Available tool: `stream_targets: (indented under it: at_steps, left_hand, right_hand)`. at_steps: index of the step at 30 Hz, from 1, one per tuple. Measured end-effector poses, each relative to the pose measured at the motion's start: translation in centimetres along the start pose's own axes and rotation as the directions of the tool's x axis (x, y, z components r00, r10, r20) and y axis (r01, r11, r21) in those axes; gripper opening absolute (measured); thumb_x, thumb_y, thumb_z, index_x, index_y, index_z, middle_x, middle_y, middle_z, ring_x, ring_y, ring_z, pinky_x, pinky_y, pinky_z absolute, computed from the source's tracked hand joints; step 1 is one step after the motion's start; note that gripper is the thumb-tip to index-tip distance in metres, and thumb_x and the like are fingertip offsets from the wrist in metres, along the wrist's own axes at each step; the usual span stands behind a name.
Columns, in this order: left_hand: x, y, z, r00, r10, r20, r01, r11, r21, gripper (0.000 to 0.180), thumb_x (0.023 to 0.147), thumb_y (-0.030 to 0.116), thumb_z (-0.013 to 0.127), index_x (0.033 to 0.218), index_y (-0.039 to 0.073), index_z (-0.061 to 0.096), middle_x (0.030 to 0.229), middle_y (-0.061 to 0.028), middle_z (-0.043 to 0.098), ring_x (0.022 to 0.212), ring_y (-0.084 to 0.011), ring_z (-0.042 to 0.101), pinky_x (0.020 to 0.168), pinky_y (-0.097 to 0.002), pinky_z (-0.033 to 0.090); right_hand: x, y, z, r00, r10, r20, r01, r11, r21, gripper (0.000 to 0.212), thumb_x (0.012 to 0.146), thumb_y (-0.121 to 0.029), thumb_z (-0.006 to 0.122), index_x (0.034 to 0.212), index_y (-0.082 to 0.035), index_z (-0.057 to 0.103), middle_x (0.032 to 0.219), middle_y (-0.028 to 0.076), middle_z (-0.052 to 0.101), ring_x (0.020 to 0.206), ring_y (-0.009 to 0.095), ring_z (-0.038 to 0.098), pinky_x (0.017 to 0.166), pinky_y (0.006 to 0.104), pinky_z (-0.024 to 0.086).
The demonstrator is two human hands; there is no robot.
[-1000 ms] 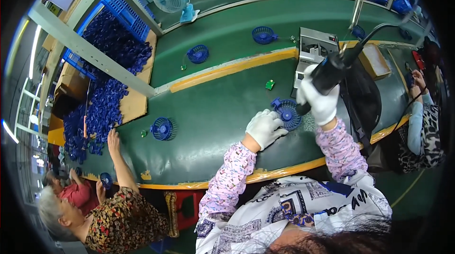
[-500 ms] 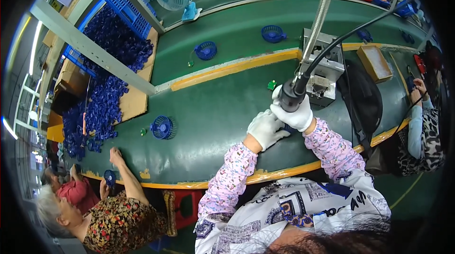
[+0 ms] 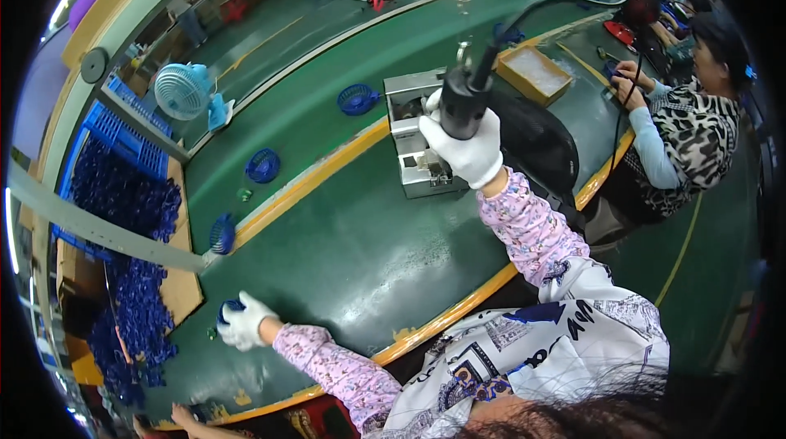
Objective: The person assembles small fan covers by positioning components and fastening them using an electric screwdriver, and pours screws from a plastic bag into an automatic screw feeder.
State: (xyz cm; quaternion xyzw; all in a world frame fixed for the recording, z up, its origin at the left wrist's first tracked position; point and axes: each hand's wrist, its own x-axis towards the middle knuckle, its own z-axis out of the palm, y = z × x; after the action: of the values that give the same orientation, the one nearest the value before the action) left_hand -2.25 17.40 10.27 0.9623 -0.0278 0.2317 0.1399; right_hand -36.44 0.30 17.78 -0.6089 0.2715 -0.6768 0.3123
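Observation:
My right hand (image 3: 468, 151), in a white glove, is wrapped round a black electric screwdriver (image 3: 463, 103) hanging from a coiled spring. It holds the tool above a boxy metal fixture (image 3: 424, 178). Far to the left, my gloved left hand (image 3: 247, 323) has its fingers round a round blue fan housing (image 3: 229, 310) on the green bench; the hand covers most of the housing. Close to that hand lies a small green circuit board (image 3: 212, 333).
Blue fan housings (image 3: 263, 165) lie along the green conveyor beyond the yellow-edged ledge (image 3: 307, 174). Blue parts (image 3: 143, 308) are heaped at left beside a metal post (image 3: 106, 222). A black bag (image 3: 536, 140) and a cardboard box (image 3: 534, 74) sit right, near a co-worker (image 3: 684, 124).
The view has swung to the right. My left hand has left the screwdriver's side and reached left to a fan housing. My right hand keeps the screwdriver, now over the fixture.

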Motion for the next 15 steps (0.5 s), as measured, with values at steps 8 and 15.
stream_targets:
  at_steps: [8, 15]
  left_hand:
    - [-2.6, 1.7, 3.2, 0.728, 0.655, 0.203, -0.536, 0.728, -0.426, 0.021, 0.075, 0.028, 0.065, 0.085, 0.01, 0.07, 0.089, -0.018, 0.063, 0.086, -0.0347, 0.06, 0.079, -0.0423, 0.048]
    - [-13.4, 6.8, -1.4, 0.014, 0.985, -0.175, -0.578, -0.134, -0.805, 0.019, 0.066, 0.026, 0.074, 0.065, 0.008, 0.065, 0.068, -0.0102, 0.059, 0.068, -0.0296, 0.056, 0.062, -0.0406, 0.045]
  right_hand:
    - [-2.0, 1.8, -1.0, 0.999, -0.011, 0.041, 0.015, 0.996, -0.084, 0.024, 0.071, -0.012, 0.074, 0.089, 0.0, 0.063, 0.074, 0.008, 0.066, 0.068, 0.017, 0.066, 0.062, 0.0277, 0.049]
    - [-0.2, 0.9, -0.3, 0.994, 0.11, 0.013, -0.11, 0.98, 0.165, 0.018, 0.078, 0.009, 0.058, 0.094, 0.001, 0.053, 0.062, 0.002, 0.053, 0.048, 0.009, 0.052, 0.045, 0.0236, 0.04]
